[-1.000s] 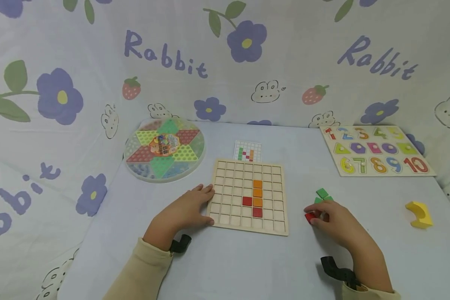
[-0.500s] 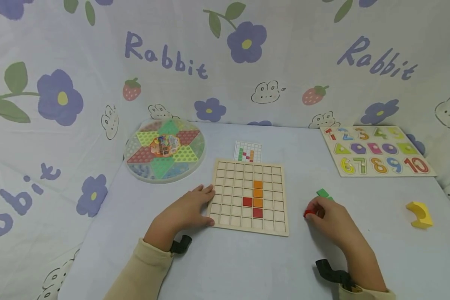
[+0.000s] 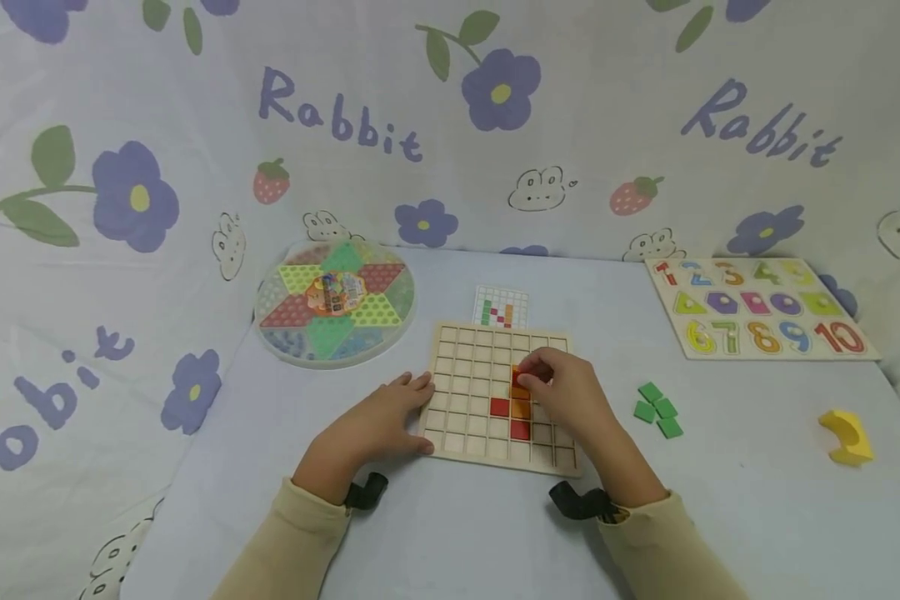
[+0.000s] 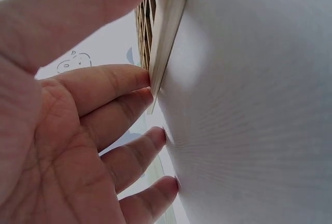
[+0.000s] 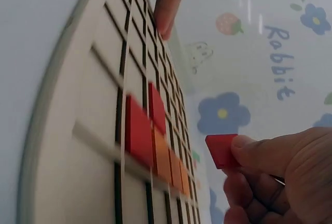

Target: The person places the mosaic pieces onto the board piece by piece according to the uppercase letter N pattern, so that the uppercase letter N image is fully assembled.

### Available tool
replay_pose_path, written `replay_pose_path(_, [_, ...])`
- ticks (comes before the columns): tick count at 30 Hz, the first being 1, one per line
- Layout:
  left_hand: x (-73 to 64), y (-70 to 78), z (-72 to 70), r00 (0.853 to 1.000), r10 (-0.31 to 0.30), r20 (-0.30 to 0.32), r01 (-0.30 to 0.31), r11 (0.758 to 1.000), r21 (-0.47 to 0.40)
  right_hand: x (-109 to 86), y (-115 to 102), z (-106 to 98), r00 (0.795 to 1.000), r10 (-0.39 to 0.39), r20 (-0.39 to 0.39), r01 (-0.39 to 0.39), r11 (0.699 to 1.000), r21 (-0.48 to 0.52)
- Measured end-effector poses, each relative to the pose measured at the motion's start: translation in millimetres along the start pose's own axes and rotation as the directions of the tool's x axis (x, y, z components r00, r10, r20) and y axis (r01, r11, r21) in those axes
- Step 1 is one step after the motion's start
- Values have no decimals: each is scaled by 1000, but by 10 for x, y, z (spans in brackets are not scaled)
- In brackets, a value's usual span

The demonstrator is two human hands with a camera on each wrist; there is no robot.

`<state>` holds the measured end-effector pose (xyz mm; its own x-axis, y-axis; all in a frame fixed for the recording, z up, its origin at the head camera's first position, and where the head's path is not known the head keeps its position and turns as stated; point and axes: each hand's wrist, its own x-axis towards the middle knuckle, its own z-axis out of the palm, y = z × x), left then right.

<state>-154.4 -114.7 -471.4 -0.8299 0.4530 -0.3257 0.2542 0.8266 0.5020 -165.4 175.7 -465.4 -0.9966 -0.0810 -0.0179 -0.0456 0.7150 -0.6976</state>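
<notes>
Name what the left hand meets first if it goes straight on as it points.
The wooden grid board; the left hand seems to touch its edge, so moving on would probably push it.

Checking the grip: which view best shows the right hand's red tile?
Right wrist view: the held red tile appears large, pinched in the right hand. Head view shows it small, partly covered; left wrist view doesn't show it.

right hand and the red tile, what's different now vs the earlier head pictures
The right hand has picked up the red tile from beside the green tiles and carried it leftward; it now pinches it over the wooden board. The green tiles, partly hidden before, are uncovered. Unchanged: the left hand at the board's left edge and the orange tiles on the grid.
</notes>
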Motion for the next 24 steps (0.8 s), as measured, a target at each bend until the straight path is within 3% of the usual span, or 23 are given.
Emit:
replay_pose_path(4, [-5,-4,2,1000,10,-4,-10,1000,8,146,-120,181,998,-46,43,44,998,46])
replay_pose_path(9, [-15,-9,-5,1000,13,-5,-13,1000,11,245,-172,334,994,-67,84,67,998,12])
replay_pose_path(16, [-16,-5,-20,1000,19,-8,-19,1000,16,284,-200,394,993,-30,112,37,997,-60])
replay_pose_path(24, [-4,-16,-10,1000,24,-9,-24,999,21,260,-168,423,987,-80,141,93,991,-91])
